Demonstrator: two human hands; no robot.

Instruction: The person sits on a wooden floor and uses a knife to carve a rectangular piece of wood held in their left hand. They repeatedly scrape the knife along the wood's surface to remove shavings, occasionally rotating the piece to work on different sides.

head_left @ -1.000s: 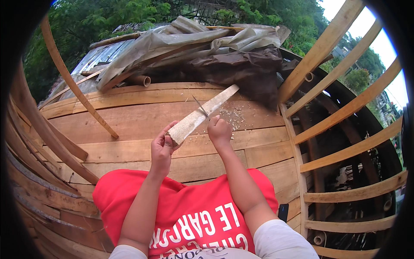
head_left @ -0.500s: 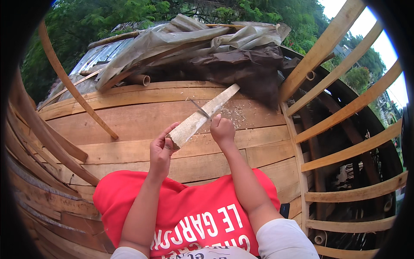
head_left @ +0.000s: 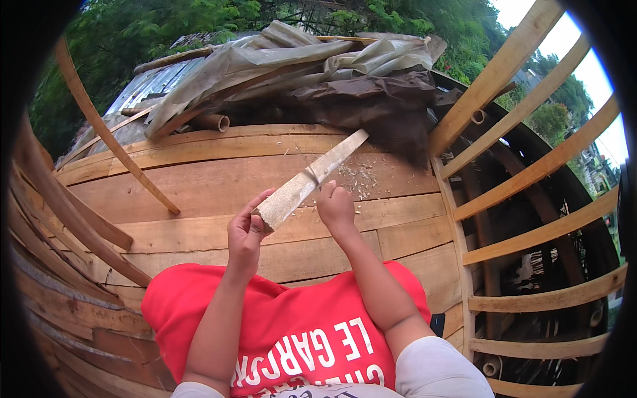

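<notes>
A long pale strip of wood (head_left: 286, 195) slants away from me, its far end on the plank floor. My left hand (head_left: 245, 233) is closed on its near end, with the thumb on one side and the fingers on the other. In my right hand (head_left: 337, 208), a fist, is a knife (head_left: 313, 175); its thin blade lies across the strip about midway along. The fist hides the knife's handle. Wood shavings (head_left: 361, 178) are scattered on the boards beside the strip's far half.
Wooden slats (head_left: 544, 235) form a railing on my right, and curved posts and boards (head_left: 73, 219) stand at my left. Beyond the plank floor (head_left: 172, 186) lie crumpled plastic sheets (head_left: 265, 63), a dark tarp (head_left: 391, 106) and a bamboo pole (head_left: 213, 123). Red cloth covers my lap.
My right hand has drawn slightly nearer and to the left, and the knife has slid a little down the strip toward me. My left hand keeps its grip, nearly in place.
</notes>
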